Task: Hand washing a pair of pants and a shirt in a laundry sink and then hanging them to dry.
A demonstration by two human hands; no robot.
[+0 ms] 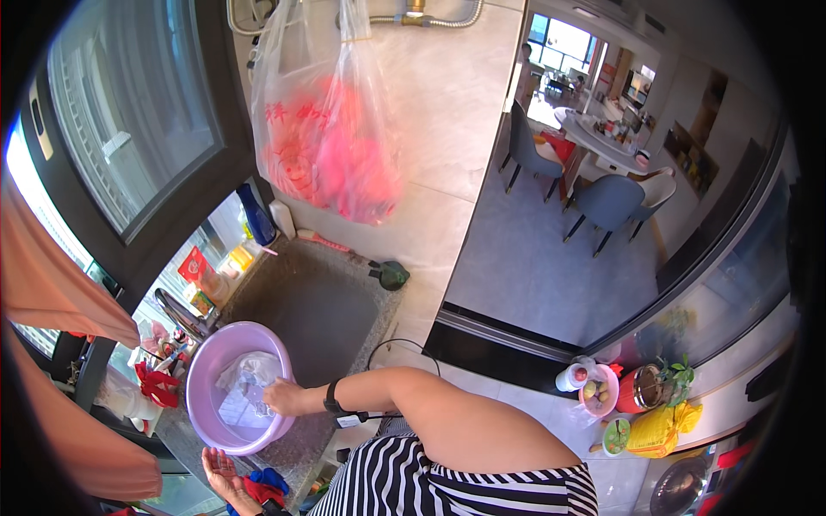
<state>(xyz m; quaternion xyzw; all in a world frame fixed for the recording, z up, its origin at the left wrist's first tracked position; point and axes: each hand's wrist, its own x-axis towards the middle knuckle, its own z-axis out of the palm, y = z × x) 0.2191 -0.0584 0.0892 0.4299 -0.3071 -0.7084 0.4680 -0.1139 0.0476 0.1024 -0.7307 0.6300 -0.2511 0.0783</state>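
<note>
A light purple plastic basin point(195, 390) rests at the left edge of a stone sink point(310, 309), with water and white cloth point(258, 367) inside. Over the basin's right side, my right hand point(284, 396) is curled around part of the whitish cloth; the fingertips are partly hidden. My left hand point(221, 474) is at the basin's lower rim, palm up, fingers spread, holding nothing. Red and blue cloth point(264, 487) lies beside its wrist. A chrome faucet point(177, 313) stands just above the basin.
Bottles, including a blue one point(255, 216), line the window ledge. A green scoop-like item point(390, 275) sits on the sink's far edge. A clear plastic bag point(326, 142) with pink-red contents hangs on the wall. A plant pot point(639, 387) and yellow sack point(661, 429) stand on the floor, right.
</note>
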